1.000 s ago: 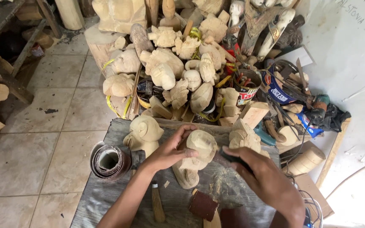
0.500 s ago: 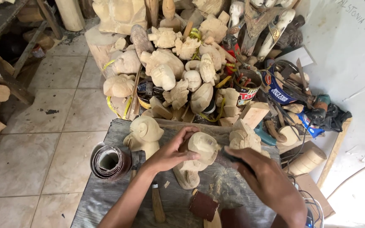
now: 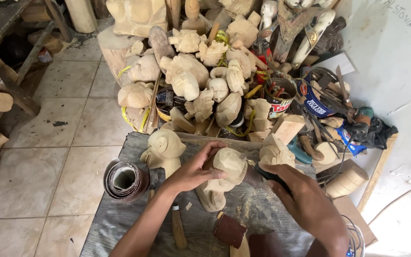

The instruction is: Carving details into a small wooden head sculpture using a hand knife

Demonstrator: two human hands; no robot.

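Little movement is noted since the earlier frame: on the grey workbench (image 3: 120,219), the pale wooden carving (image 3: 227,171) remains gripped by the left hand (image 3: 193,171) closed on its left side, while the right hand (image 3: 300,195) is clenched around a dark-handled tool (image 3: 267,173) pressed against its right side.

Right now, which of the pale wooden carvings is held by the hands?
The rounded carving at the middle of the grey bench. The left hand grips it and the right hand puts a dark tool to it; the others stand untouched.

Round red-labelled tin (image 3: 281,97) among carvings, blue round tin (image 3: 316,102) beside it
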